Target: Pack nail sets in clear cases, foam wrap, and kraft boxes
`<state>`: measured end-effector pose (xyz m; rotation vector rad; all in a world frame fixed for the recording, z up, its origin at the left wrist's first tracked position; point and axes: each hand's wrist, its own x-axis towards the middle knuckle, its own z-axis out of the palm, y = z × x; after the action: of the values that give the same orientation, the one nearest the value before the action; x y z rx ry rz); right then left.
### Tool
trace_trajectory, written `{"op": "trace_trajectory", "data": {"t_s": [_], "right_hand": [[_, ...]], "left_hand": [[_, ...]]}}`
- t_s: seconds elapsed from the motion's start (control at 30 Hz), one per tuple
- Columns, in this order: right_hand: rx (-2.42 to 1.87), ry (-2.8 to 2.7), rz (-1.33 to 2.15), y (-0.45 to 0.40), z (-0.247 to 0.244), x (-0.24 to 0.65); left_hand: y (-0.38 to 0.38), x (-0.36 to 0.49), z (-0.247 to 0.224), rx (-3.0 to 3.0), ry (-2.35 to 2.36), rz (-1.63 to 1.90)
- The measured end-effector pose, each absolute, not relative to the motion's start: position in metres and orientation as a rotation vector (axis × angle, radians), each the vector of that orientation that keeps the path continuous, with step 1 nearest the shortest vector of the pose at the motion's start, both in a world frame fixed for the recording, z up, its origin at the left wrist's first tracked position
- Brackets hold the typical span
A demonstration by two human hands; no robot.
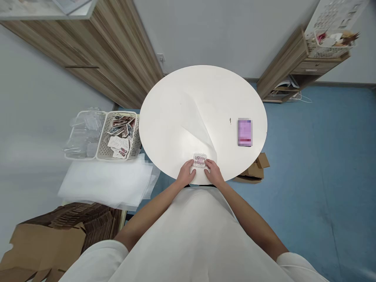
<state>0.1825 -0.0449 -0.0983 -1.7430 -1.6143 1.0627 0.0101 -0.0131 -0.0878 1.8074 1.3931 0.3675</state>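
A small clear plastic case (200,160) with rows of pinkish, nail-shaped pieces inside lies near the front edge of the white round table (164,117). My left hand (186,173) grips its left side with the fingertips, the thumb lower and apart from the case. On the opposite side, the fingertips of my right hand (214,172) press against the right edge. A thin translucent sheet (197,121) lies flat under and beyond the case, its right edge showing as a slanting line.
Right on the table are a purple box or booklet (244,132) and a tiny dark item (230,121). At left stand a basket of printed cards (119,135), a bin of clear packaging (85,135), white sheets (105,182) and folded cardboard (53,243). A cardboard box (252,172) sits below right.
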Motion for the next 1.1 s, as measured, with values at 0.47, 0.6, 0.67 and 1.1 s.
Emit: {"op": "trace_trajectory", "data": {"t_s": [0.47,0.6,0.67,1.1], "right_hand": [[-1.617,-1.832,1.074,-0.042,-0.107,0.185],[-1.667,-1.865,1.014,-0.039,-0.106,0.183],[-1.702,-1.907,0.950,-0.040,-0.103,0.184],[-1.762,-2.313,0.435,-0.059,-0.108,0.193]], "left_hand": [[-0.013,0.008,-0.093,1.912,1.273,0.412],[-0.008,0.007,-0.093,1.959,1.224,0.388],[-0.005,0.002,-0.092,2.022,1.200,0.359],[0.006,-0.051,-0.094,2.536,0.954,0.114]]}}
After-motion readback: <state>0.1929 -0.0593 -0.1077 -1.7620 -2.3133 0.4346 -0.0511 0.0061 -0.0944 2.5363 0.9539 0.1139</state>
